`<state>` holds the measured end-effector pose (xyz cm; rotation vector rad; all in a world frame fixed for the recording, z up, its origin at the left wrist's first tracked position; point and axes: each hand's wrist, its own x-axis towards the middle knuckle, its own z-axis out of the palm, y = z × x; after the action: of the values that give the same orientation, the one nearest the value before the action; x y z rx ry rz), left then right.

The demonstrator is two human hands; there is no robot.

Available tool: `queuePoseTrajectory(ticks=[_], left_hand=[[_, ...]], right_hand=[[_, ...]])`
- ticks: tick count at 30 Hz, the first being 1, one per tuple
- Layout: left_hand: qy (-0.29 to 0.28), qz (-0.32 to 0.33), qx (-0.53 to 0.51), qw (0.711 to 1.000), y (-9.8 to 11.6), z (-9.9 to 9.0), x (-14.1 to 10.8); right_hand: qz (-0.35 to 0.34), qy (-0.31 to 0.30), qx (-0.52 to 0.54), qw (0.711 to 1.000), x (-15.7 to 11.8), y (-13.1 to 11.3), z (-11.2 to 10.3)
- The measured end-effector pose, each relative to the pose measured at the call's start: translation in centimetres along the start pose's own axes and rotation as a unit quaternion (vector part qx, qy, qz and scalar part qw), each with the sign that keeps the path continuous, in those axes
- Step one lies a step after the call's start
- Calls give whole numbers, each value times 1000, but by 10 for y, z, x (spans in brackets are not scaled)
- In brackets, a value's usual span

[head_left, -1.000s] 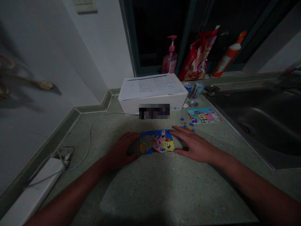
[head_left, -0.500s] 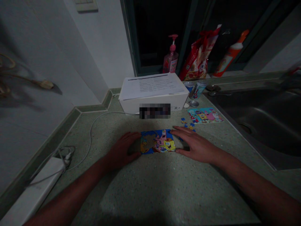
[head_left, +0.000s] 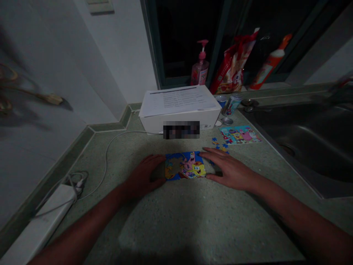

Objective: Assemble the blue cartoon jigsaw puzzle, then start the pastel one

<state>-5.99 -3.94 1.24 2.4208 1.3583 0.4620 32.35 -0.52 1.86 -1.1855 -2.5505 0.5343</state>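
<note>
1. Speckled green counter (head_left: 154, 228) under a dark window carries everything here.
2. Both hands are half open, gripping nothing: the left hand (head_left: 145, 176) cups the left end of a SpongeBob jigsaw puzzle (head_left: 185, 165), and the right hand (head_left: 228, 171) spreads around its right end.
3. That puzzle lies mid-counter, its long axis running left to right between the hands, both touching it.
4. Loose puzzle pieces (head_left: 220, 145) and a printed picture card (head_left: 239, 134) lie just beyond the right hand, toward the counter's back edge.

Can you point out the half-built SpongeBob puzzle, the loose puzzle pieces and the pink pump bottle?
SpongeBob jigsaw puzzle (head_left: 190, 166): head view, on its assembled picture.
Loose puzzle pieces (head_left: 220, 147): head view, on the small blue pieces.
Pink pump bottle (head_left: 200, 71): head view, on its body.
</note>
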Motion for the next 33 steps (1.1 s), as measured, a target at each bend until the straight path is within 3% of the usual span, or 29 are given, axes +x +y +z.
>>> queuePoseTrajectory(ticks=[11, 21, 33], left_hand=[[-22, -16, 5, 1000, 3, -2, 1], [16, 4, -11, 1000, 3, -1, 2], [12, 12, -1, 1000, 2, 0, 1]], right_hand=[[3, 5, 3, 1000, 0, 0, 0], [-5, 7, 11, 1000, 0, 0, 0], [-4, -2, -5, 1000, 0, 1, 0]])
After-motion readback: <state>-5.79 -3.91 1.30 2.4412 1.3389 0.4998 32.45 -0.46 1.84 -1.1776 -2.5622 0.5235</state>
